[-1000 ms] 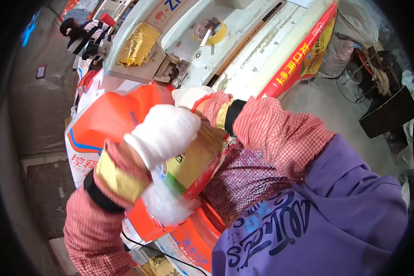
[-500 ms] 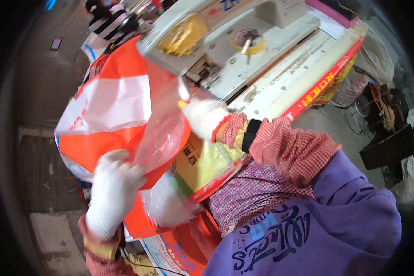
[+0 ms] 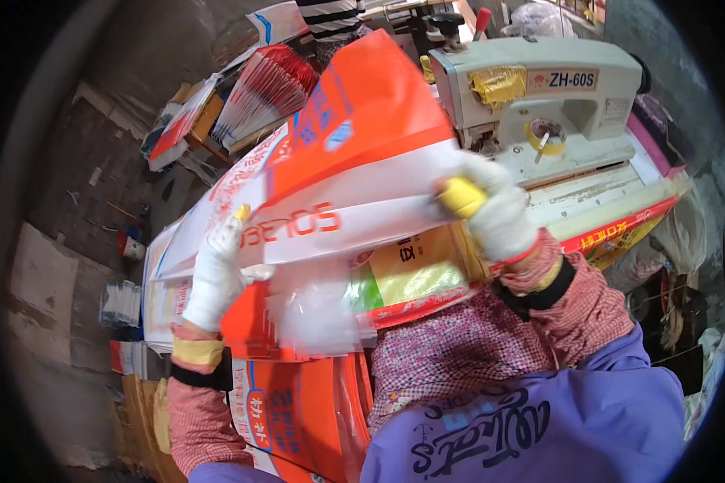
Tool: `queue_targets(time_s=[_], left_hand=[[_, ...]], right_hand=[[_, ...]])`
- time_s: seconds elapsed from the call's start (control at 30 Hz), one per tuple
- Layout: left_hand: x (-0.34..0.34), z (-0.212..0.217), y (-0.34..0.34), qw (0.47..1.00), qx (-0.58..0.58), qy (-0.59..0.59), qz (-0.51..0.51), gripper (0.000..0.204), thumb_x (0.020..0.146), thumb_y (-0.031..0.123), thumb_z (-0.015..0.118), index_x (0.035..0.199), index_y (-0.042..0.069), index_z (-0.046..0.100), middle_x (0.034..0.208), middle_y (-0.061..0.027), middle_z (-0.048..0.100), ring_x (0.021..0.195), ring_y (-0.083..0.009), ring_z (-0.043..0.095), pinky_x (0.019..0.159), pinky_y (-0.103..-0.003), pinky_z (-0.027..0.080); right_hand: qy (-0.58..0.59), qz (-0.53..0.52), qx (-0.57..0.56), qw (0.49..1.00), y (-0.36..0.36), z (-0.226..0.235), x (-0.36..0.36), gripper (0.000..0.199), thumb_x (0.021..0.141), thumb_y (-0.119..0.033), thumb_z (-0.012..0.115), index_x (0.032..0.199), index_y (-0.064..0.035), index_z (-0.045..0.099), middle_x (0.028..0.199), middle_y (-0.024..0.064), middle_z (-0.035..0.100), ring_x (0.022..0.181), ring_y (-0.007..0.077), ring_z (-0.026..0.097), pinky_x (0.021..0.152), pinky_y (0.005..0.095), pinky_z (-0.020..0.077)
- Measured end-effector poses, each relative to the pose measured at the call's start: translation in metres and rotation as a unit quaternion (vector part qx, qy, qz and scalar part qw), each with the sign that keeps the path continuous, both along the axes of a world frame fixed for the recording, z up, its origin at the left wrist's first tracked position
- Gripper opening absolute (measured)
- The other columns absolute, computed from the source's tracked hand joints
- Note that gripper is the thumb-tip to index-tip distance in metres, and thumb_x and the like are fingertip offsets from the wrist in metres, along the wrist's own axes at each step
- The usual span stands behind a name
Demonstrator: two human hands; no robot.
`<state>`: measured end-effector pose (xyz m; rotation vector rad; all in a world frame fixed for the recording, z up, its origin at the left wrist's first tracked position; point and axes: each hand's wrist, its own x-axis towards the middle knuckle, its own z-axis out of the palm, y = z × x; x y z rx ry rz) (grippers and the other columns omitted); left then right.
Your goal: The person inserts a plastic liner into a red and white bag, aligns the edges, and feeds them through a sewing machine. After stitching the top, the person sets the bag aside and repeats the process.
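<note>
The orange-and-white bag [image 3: 362,157] is spread left of the sewing machine [image 3: 572,72]. Its right end is grasped by the right hand [image 3: 491,208], blurred; its left part is touched by the left hand [image 3: 216,278], but whether it is gripped there cannot be told.

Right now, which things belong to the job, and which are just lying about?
In the job, apparently:
red-and-white bag, touched by left hand and right hand
sewing machine

Probably lying about:
tape roll on the machine
clear plastic behind it
</note>
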<state>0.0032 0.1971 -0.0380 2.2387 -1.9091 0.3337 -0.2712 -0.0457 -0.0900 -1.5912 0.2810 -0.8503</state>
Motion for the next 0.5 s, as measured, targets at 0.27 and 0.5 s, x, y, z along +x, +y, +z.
queue_targets(time_s=[0.27, 0.5], left_hand=[[0.075, -0.108, 0.064, 0.933, 0.146, -0.179, 0.278, 0.028, 0.083, 0.016, 0.055, 0.110, 0.017, 0.064, 0.079, -0.0093, 0.068, 0.071, -0.0284, 0.067, 0.063, -0.040, 0.052], [0.110, -0.103, 0.208, 0.870, 0.296, -0.248, 0.306, 0.028, 0.081, 0.014, 0.052, 0.104, 0.017, 0.067, 0.075, -0.0114, 0.067, 0.068, -0.0305, 0.066, 0.061, -0.044, 0.051]], right_hand=[[0.076, -0.052, 0.026, 0.995, 0.008, -0.057, -0.003, 0.014, 0.085, -0.001, 0.051, 0.093, -0.0014, 0.062, 0.081, 0.0068, 0.062, 0.077, 0.0137, 0.056, 0.070, 0.0283, 0.0471], [0.159, 0.510, -0.219, 0.817, 0.090, -0.052, -0.012, 0.026, 0.077, -0.007, 0.065, 0.103, -0.0081, 0.063, 0.097, 0.0122, 0.062, 0.085, 0.0290, 0.062, 0.071, 0.0359, 0.0502]])
